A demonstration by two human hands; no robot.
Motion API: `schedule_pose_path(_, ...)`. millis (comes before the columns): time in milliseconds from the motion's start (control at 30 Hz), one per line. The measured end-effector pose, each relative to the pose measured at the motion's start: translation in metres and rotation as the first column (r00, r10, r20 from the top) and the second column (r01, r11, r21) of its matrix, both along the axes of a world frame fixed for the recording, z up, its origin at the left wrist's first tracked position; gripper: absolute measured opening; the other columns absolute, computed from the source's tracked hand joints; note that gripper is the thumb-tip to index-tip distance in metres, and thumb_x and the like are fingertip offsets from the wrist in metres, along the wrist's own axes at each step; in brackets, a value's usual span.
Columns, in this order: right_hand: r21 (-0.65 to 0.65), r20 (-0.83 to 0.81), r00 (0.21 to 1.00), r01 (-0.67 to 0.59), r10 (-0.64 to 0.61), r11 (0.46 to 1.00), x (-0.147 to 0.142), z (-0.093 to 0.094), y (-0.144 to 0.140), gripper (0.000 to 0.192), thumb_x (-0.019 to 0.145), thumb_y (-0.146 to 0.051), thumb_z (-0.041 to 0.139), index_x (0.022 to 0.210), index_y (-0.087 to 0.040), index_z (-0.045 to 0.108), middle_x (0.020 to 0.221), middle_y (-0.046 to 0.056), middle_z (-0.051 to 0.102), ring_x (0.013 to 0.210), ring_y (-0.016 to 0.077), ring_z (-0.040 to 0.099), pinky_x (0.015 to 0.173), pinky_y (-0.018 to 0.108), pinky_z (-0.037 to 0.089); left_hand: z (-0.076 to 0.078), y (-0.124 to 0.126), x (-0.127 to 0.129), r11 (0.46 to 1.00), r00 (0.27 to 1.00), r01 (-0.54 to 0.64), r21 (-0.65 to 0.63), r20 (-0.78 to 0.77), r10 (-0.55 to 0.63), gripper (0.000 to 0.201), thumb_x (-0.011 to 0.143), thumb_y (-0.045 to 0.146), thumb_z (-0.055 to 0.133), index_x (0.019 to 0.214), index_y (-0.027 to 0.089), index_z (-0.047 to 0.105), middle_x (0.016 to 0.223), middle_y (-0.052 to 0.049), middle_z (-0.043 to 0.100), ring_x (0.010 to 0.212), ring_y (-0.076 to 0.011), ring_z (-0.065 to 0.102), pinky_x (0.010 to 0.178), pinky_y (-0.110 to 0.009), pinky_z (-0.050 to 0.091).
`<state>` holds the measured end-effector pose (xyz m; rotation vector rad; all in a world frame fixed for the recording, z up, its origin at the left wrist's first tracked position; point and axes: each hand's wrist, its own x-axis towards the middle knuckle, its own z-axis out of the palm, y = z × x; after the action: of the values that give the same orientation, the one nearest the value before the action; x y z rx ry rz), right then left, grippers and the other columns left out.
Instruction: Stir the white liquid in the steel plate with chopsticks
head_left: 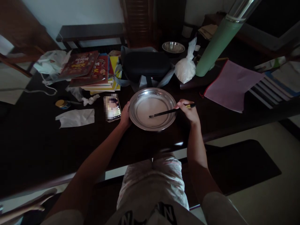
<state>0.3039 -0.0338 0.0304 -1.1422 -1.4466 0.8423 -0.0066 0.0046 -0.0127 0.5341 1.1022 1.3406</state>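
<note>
While the left hand curls its grip around the near-left rim of the round, shallow stainless-steel plate, the right hand pinches a pair of dark chopsticks with yellowish tops in a narrow, closed grip at their upper end. That plate sits on the dark wooden worktop, just in front of the person's body and between the two hands. From the right hand the chopsticks run leftward and slightly toward the person, their long axis almost level across the plate, with the tips resting near the middle of the pale, floury-looking base. So the plate's centre lies to the left of the right grip, and the left hand touches the rim on the opposite side. Beside the left hand lies a phone; behind the plate stand a black zipped case and a knotted clear bag of white powder.
</note>
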Motion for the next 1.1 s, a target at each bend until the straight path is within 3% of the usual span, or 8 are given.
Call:
schedule_pose_path(67,0.019,0.015,1.000,0.000,-0.001,1.000,-0.0012,-0.0002,0.0006,0.050,0.083,-0.073,0.075,0.067,-0.026,0.074,0.071,0.001,0.076,0.072,0.0190,0.072,0.073,0.034,0.056,-0.0003,0.0003,-0.0003,1.000,1.000,-0.001,-0.001,0.000,0.001,0.030,0.083,0.051,0.076,0.087,0.021,0.075,0.083,-0.004,0.079,0.099,-0.0275,0.077,0.093,-0.038,0.060)
schedule_pose_path(200,0.046,-0.043,0.984,0.173,-0.171,0.984,0.0030,-0.0011,-0.0003,0.052,0.085,-0.073,0.072,0.063,-0.026,0.071,0.064,-0.001,0.073,0.065,0.0180,0.069,0.071,0.035,0.056,-0.0012,0.0007,-0.0006,1.000,1.000,-0.002,0.007,-0.006,0.003,0.031,0.083,0.052,0.077,0.087,0.021,0.076,0.082,-0.003,0.079,0.098,-0.0272,0.077,0.093,-0.037,0.061)
schedule_pose_path(400,0.014,0.010,1.000,0.004,-0.004,1.000,0.0000,-0.0012,0.0002,0.049,0.084,-0.072,0.074,0.066,-0.026,0.074,0.069,0.000,0.074,0.071,0.0192,0.072,0.072,0.035,0.056,0.0004,0.0002,-0.0002,1.000,1.000,-0.021,-0.013,0.003,0.022,0.025,0.087,0.047,0.073,0.086,0.022,0.076,0.080,-0.001,0.080,0.093,-0.0254,0.077,0.088,-0.035,0.062)
schedule_pose_path(600,0.032,-0.034,0.982,0.188,-0.187,0.982,0.0033,-0.0004,-0.0008,0.054,0.085,-0.076,0.071,0.062,-0.026,0.071,0.064,0.000,0.073,0.066,0.0191,0.070,0.074,0.036,0.056,0.0028,-0.0001,0.0010,1.000,1.000,-0.012,-0.027,0.014,0.012,0.024,0.091,0.043,0.069,0.087,0.021,0.076,0.081,-0.004,0.079,0.101,-0.0276,0.077,0.091,-0.037,0.061)
schedule_pose_path(767,-0.016,0.008,1.000,0.016,-0.016,1.000,0.0003,0.0019,0.0000,0.053,0.080,-0.077,0.074,0.064,-0.026,0.073,0.068,0.000,0.074,0.072,0.0203,0.072,0.073,0.036,0.057,0.0038,-0.0005,0.0020,0.999,0.999,-0.005,-0.053,0.035,0.007,0.025,0.094,0.042,0.064,0.093,0.021,0.077,0.083,-0.003,0.080,0.098,-0.0253,0.077,0.092,-0.035,0.062)
schedule_pose_path(967,0.013,-0.073,0.984,0.163,-0.161,0.987,0.0036,0.0010,-0.0006,0.055,0.082,-0.076,0.073,0.061,-0.026,0.070,0.062,-0.001,0.070,0.065,0.0183,0.069,0.073,0.035,0.055,0.0034,-0.0009,0.0010,0.999,1.000,0.004,-0.042,0.016,-0.004,0.027,0.090,0.048,0.071,0.088,0.021,0.076,0.082,-0.004,0.079,0.100,-0.0275,0.077,0.092,-0.037,0.061)
schedule_pose_path(1100,-0.005,-0.008,1.000,0.026,-0.026,1.000,0.0008,0.0013,-0.0003,0.052,0.081,-0.075,0.074,0.064,-0.027,0.073,0.067,0.000,0.073,0.071,0.0197,0.071,0.074,0.036,0.055,0.0022,-0.0006,0.0011,1.000,1.000,0.013,-0.011,-0.002,-0.013,0.030,0.084,0.052,0.074,0.087,0.022,0.074,0.083,-0.004,0.079,0.102,-0.0289,0.077,0.094,-0.039,0.061)
